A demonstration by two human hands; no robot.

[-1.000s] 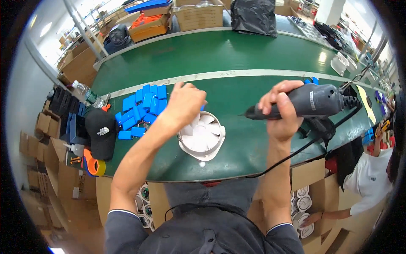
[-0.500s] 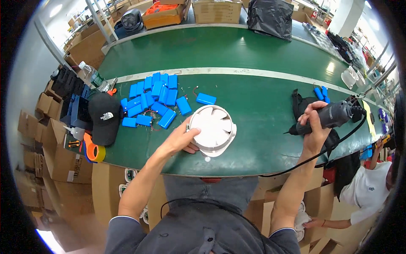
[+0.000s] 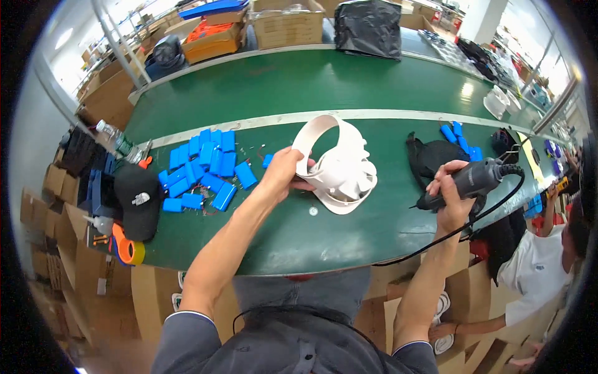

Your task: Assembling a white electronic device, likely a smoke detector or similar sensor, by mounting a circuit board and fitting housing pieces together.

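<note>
My left hand (image 3: 283,176) grips the side of a white plastic fan housing (image 3: 331,177), its fingers partly hidden behind it. The housing is tilted, showing an open ring at its far side and moulded parts below. In my right hand (image 3: 452,198) is a dark corded electric screwdriver (image 3: 472,181), its thin bit pointing left, apart from the housing. A small pale disc (image 3: 313,211) lies on the green table just below the housing. Left of my left hand lie several blue wrapped battery packs (image 3: 215,161) with thin wires.
A black cap (image 3: 136,202), tape rolls (image 3: 129,246) and a water bottle (image 3: 119,142) line the table's left side. A black bag (image 3: 430,159) and more blue packs (image 3: 458,134) lie at the right. The screwdriver's cord (image 3: 476,223) loops low. Another person (image 3: 536,262) works at the right.
My left hand has tipped the housing from its fan face, turning the ring into view. My right hand still holds the screwdriver. The whole view has shifted slightly.
</note>
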